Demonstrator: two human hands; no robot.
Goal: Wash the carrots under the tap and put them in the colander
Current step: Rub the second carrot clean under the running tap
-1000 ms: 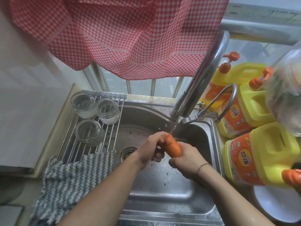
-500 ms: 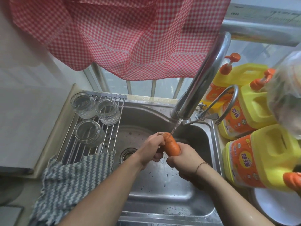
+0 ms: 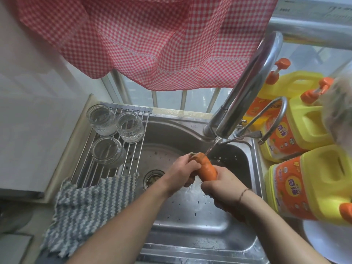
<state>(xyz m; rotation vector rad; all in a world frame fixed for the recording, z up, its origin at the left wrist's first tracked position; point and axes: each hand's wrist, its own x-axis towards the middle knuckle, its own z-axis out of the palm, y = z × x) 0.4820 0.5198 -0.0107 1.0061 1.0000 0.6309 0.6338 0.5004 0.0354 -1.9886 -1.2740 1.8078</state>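
You see 3 yellow plastic detergent jugs (image 3: 304,130) with orange labels right of the sink; each label (image 3: 294,189) carries a round yellow badge with Chinese characters too blurred to read. No other text is legible.

Both forearms extended forward, converging. Left hand (image 3: 182,171) curled round upper end of carrot (image 3: 206,167); right hand (image 3: 221,185) grips lower end, thin band on wrist.
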